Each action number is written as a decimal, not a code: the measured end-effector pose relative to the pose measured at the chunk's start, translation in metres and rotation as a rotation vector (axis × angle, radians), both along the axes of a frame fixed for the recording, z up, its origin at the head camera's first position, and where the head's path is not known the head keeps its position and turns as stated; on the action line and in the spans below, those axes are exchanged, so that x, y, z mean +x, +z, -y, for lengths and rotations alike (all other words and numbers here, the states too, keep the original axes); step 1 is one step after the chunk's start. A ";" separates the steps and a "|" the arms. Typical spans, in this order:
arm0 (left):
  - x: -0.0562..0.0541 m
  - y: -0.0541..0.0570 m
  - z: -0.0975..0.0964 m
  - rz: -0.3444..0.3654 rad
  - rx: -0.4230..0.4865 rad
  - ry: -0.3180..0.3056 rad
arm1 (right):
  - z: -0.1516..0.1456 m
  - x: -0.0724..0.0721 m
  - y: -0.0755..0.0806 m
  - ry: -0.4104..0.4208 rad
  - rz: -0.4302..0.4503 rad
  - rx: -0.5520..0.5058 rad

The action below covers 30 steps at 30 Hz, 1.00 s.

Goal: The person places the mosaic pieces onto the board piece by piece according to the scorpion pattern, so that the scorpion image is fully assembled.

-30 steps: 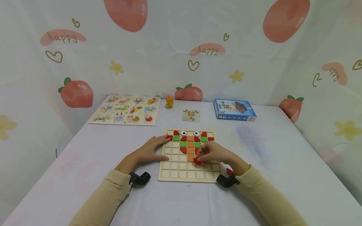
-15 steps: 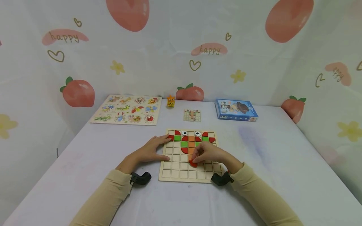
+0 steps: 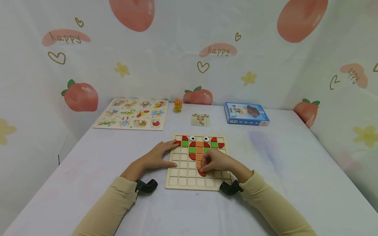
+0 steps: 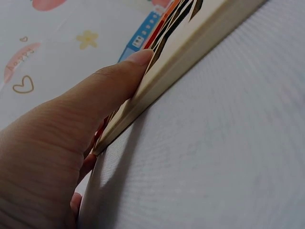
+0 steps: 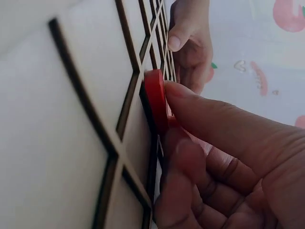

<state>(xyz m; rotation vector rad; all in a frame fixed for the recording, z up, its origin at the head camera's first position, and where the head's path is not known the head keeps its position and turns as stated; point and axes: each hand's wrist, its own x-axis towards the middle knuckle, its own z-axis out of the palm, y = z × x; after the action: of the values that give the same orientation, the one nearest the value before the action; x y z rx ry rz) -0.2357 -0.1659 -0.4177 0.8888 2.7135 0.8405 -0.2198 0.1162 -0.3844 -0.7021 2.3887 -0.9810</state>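
Note:
A wooden grid board (image 3: pixel 181 181) lies flat, with red, green and orange pieces and two eye pieces set in its squares. My right hand (image 3: pixel 218 161) pinches a red rounded piece (image 3: pixel 202 173) between thumb and fingers, just below the orange column (image 3: pixel 199 157). Close up in the right wrist view, that red piece (image 5: pixel 156 98) stands tilted at one grid square, its far edge touching the board. On the board's left side rests my left hand (image 3: pixel 156 157), fingers spread; its thumb (image 4: pixel 126 71) lies over the edge in the left wrist view.
Behind the board lies a small pattern card (image 3: pixel 200 120). A blue box (image 3: pixel 247 114) is at the back right, an insect picture board (image 3: pixel 133 114) at the back left. Between them stands a small orange toy figure (image 3: pixel 178 105). A printed cloth hangs behind the table.
My right hand has moved left and slightly down with the red piece, to below the orange column. A loose red piece by the right wrist is now out of sight. The left hand has stayed put.

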 end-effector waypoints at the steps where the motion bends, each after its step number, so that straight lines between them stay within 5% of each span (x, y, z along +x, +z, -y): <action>1: 0.000 0.000 0.000 -0.002 0.000 -0.001 | 0.000 0.000 0.000 -0.001 0.002 0.001; 21: 0.002 0.003 0.000 -0.016 0.024 -0.001 | 0.004 0.005 0.007 0.046 -0.043 0.032; 30: 0.002 0.003 -0.001 -0.012 0.023 0.000 | 0.003 0.006 0.004 -0.002 0.106 -0.052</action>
<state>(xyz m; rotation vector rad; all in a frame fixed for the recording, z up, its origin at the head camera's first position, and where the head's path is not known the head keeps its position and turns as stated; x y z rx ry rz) -0.2341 -0.1651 -0.4150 0.9013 2.7198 0.8703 -0.2134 0.1130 -0.3809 -0.6506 2.2803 -1.0575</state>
